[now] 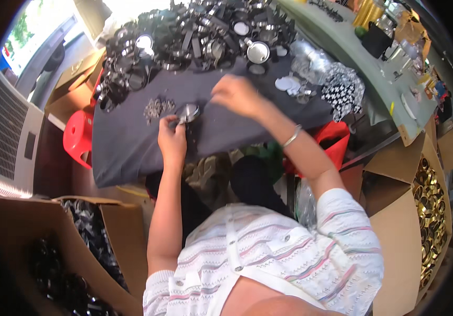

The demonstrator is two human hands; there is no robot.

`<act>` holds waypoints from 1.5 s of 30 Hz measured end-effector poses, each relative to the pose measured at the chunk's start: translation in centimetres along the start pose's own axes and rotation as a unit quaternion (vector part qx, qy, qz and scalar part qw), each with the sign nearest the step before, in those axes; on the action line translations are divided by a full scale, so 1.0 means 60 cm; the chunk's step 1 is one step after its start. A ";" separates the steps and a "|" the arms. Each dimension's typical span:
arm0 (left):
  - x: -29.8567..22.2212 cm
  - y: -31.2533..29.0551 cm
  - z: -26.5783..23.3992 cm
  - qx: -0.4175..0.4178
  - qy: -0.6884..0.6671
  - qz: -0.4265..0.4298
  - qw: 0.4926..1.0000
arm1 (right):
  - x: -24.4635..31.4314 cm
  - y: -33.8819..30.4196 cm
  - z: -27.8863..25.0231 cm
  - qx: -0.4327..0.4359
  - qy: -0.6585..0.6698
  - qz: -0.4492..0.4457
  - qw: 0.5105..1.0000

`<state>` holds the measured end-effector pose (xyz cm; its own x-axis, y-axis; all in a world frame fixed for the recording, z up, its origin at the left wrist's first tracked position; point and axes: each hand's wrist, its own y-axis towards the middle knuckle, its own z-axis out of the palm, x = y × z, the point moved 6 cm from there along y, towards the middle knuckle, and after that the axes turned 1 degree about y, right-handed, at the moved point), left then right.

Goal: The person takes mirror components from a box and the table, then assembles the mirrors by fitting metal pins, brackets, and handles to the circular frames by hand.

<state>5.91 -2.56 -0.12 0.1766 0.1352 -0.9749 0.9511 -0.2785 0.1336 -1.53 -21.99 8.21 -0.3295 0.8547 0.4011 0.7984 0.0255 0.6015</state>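
Note:
My left hand [173,141] is closed on a round silver metal part [188,112] with black around its edge, held just over the near half of the dark table cover. Right of it and a little farther off, my right hand [237,96] hangs above the cloth, fingers curled together. What it pinches, if anything, is too small and blurred to make out. Beside the left hand lies a small heap of little metal pieces [158,108]. A big pile of black and silver round parts [205,39] covers the far side of the table.
White discs [287,84] and a black-and-white patterned bag [343,87] lie at the table's right. A red stool [78,138] stands left. Cardboard boxes flank me, one holding gold rings [429,216], another black parts [92,231]. A green-grey table [366,68] runs along the right.

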 end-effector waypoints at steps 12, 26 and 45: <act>-0.023 0.002 -0.023 0.017 -0.066 -0.057 0.996 | -0.134 -0.106 -0.092 0.058 -0.240 0.262 0.933; -0.013 -0.011 -0.047 0.089 -0.161 -0.022 0.983 | -0.157 -0.144 -0.081 0.057 0.109 0.482 0.867; -0.007 0.029 -0.036 0.150 -0.162 -0.080 0.972 | 0.083 0.031 0.110 0.139 0.280 0.003 0.950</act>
<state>8.02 -1.03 0.90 -0.1027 -0.0937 -0.9903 0.8348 -0.5494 -0.0346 1.64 -14.30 6.76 -0.4785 0.4482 0.7551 0.8779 0.2242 0.4232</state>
